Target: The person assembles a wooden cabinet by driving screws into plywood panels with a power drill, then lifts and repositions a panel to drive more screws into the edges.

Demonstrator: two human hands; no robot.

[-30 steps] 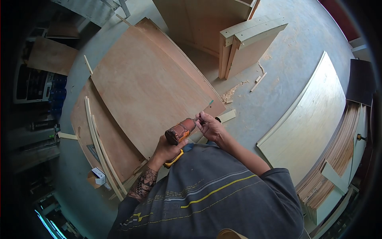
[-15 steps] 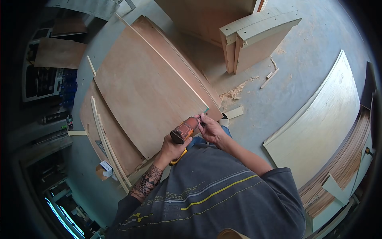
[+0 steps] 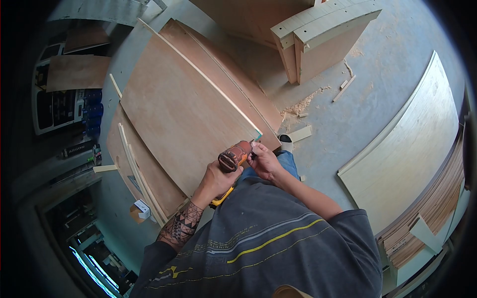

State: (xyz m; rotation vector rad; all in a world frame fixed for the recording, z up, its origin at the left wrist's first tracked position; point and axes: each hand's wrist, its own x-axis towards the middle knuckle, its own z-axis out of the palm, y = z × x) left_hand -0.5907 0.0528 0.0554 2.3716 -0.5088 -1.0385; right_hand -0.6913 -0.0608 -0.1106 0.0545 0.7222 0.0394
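Head cam: L hand (image 3: pixel 216 181) grips drill (image 3: pixel 232 157), R fingers (image 3: pixel 257 149) at chuck.

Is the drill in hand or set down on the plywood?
In hand. The left hand grips the drill by the handle; the right hand is at its front end, over the plywood sheet.

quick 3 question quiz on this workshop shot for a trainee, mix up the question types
1. Multiple choice: which of the hands grips the handle of the orange drill? A) left hand B) right hand C) neither
2. True or false: the right hand is at the front tip of the orange drill.
3. Fill in: the pale sawdust lies on the grey ___.

Key: 1 A; 2 true; 3 floor
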